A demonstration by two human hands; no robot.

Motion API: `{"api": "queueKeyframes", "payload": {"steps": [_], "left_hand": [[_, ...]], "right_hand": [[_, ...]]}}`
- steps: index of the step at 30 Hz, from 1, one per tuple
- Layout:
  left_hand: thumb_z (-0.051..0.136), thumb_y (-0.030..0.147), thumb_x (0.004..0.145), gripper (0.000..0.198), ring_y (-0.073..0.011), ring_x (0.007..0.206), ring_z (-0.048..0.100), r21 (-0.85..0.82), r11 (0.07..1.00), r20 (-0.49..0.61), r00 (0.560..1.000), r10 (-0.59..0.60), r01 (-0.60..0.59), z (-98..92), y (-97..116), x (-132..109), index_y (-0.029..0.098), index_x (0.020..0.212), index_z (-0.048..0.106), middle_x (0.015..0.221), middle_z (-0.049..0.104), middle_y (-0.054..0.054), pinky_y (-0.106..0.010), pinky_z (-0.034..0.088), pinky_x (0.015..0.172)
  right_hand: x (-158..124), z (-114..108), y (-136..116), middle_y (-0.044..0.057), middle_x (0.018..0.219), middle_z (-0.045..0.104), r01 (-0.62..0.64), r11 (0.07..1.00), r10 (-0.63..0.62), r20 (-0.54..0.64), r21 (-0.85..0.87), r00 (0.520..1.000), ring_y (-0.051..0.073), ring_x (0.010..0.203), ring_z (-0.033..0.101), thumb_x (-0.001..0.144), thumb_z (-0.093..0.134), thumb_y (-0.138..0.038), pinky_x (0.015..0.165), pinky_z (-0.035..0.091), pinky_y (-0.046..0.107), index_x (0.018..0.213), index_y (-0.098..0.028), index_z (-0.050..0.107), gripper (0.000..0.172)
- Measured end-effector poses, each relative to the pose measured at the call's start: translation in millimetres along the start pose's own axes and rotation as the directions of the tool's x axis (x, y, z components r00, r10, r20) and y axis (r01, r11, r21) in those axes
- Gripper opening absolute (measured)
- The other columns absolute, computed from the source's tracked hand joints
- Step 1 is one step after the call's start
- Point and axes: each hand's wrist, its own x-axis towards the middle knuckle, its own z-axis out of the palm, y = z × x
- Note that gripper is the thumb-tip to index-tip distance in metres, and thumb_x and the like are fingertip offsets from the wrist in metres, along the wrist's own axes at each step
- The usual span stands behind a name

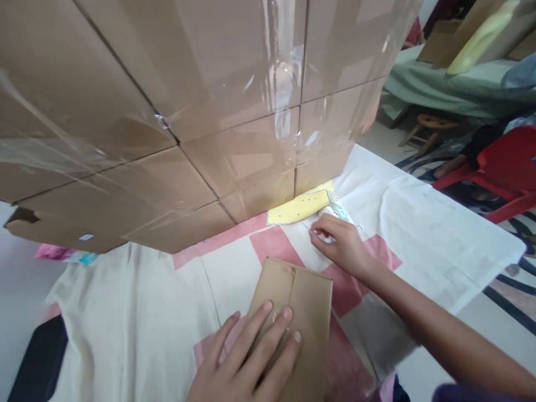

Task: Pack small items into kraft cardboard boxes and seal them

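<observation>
A small brown cardboard box (312, 318) lies closed on the table just in front of me. My left hand (247, 357) rests flat on its top, fingers spread across the left side and the middle seam. Beyond the box's right far corner, my right hand (337, 237) hovers over the cloth, thumb and fingertips pinched together. Whether something small is between them I cannot make out. Close behind those fingers is a white item with a printed teal pattern (337, 211), partly hidden. Beside it lies a flat yellow dotted piece (297, 207) with a wavy edge.
A tall stack of taped cardboard boxes (251, 151) stands across the table's far side. A white and pink cloth (167, 312) covers the table. A black object (39, 357) is at lower left. To the right are a red chair (508, 167), a wooden stool (431, 125) and another table.
</observation>
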Motion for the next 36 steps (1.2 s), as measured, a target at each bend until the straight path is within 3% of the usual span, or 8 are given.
{"api": "queueKeyframes", "payload": {"steps": [3, 6, 12, 16, 22, 26, 32, 36], "left_hand": [[0.048, 0.032, 0.099, 0.036, -0.0238, 0.150, 0.035, -0.003, 0.994, 0.061, 0.992, 0.113, -0.113, -10.8, -24, 3, 0.029, 0.131, 0.066, 0.147, 0.060, 0.001, -0.044, 0.013, 0.128], [0.050, 0.040, 0.098, 0.045, -0.0247, 0.147, 0.040, -0.036, 0.964, 0.191, 0.945, 0.267, -0.265, -29.1, -48, 8, 0.025, 0.140, 0.059, 0.150, 0.056, -0.001, -0.042, 0.018, 0.128], [0.044, 0.053, 0.097, 0.066, -0.0289, 0.146, 0.042, -0.159, 0.986, 0.307, 0.952, 0.002, 0.049, -47.5, -24, 6, 0.018, 0.153, 0.041, 0.140, 0.064, -0.007, -0.048, 0.027, 0.126], [0.067, 0.041, 0.085, 0.071, -0.0321, 0.148, 0.039, -0.087, 0.980, 0.335, 0.932, -0.139, 0.178, -40.4, 5, -6, 0.023, 0.150, 0.045, 0.144, 0.061, -0.008, -0.054, 0.024, 0.127], [0.071, 0.015, 0.072, 0.073, -0.0368, 0.150, 0.034, -0.201, 0.970, 0.440, 0.897, -0.037, 0.138, -51.1, 0, -22, 0.017, 0.143, 0.052, 0.138, 0.065, -0.010, -0.067, 0.019, 0.125], [0.072, 0.014, 0.071, 0.063, -0.0370, 0.150, 0.033, -0.220, 0.962, 0.415, 0.908, -0.059, 0.164, -53.5, -1, -22, 0.016, 0.133, 0.059, 0.131, 0.068, -0.011, -0.067, 0.019, 0.125], [0.068, 0.012, 0.073, 0.051, -0.0328, 0.147, 0.040, -0.234, 0.944, 0.365, 0.921, -0.135, 0.232, -47.7, 3, -22, 0.021, 0.123, 0.066, 0.120, 0.074, -0.007, -0.063, 0.023, 0.125], [0.068, 0.010, 0.073, 0.048, -0.0298, 0.147, 0.042, -0.241, 0.926, 0.358, 0.913, -0.193, 0.290, -47.0, 7, -21, 0.024, 0.119, 0.068, 0.115, 0.076, -0.004, -0.063, 0.024, 0.125]], "right_hand": [[-40, -23, -7, 0.006, 0.091, 0.068, -0.145, 0.938, 0.207, -0.174, 0.315, 0.963, 0.016, 0.076, 0.062, 0.092, 0.062, -0.015, 0.056, 0.044, 0.025, 0.087, -0.021, 0.063, 0.007], [-54, -29, -9, 0.007, 0.097, 0.071, -0.188, 0.845, 0.291, -0.136, 0.501, 0.947, 0.016, 0.080, 0.066, 0.090, 0.065, -0.013, 0.053, 0.044, 0.024, 0.086, -0.022, 0.063, 0.010], [-68, -6, -23, 0.006, 0.098, 0.074, -0.165, 0.711, 0.201, 0.027, 0.684, 0.979, 0.014, 0.078, 0.070, 0.088, 0.065, -0.008, 0.053, 0.046, 0.021, 0.084, -0.021, 0.060, 0.015], [-81, 4, -33, 0.006, 0.101, 0.075, -0.189, 0.689, 0.147, 0.119, 0.700, 0.982, 0.013, 0.080, 0.072, 0.088, 0.061, -0.004, 0.057, 0.050, 0.020, 0.083, -0.021, 0.059, 0.018], [-86, 7, -35, 0.003, 0.100, 0.077, -0.236, 0.691, 0.181, 0.152, 0.684, 0.972, 0.012, 0.081, 0.072, 0.088, 0.059, -0.002, 0.063, 0.052, 0.019, 0.082, -0.022, 0.058, 0.021], [-89, 10, -39, 0.000, 0.098, 0.076, -0.301, 0.672, 0.189, 0.236, 0.677, 0.953, 0.010, 0.079, 0.071, 0.088, 0.058, -0.003, 0.066, 0.051, 0.018, 0.084, -0.022, 0.059, 0.019], [-87, 11, -38, -0.007, 0.065, 0.063, -0.488, 0.589, 0.331, 0.358, 0.645, 0.873, 0.009, 0.052, 0.057, 0.092, 0.057, -0.013, 0.050, 0.042, 0.019, 0.092, -0.024, 0.053, 0.011], [-84, 9, -34, -0.008, 0.063, 0.061, -0.432, 0.638, 0.308, 0.303, 0.637, 0.902, 0.009, 0.049, 0.054, 0.089, 0.056, -0.009, 0.048, 0.043, 0.020, 0.109, -0.025, 0.057, 0.026]]}}
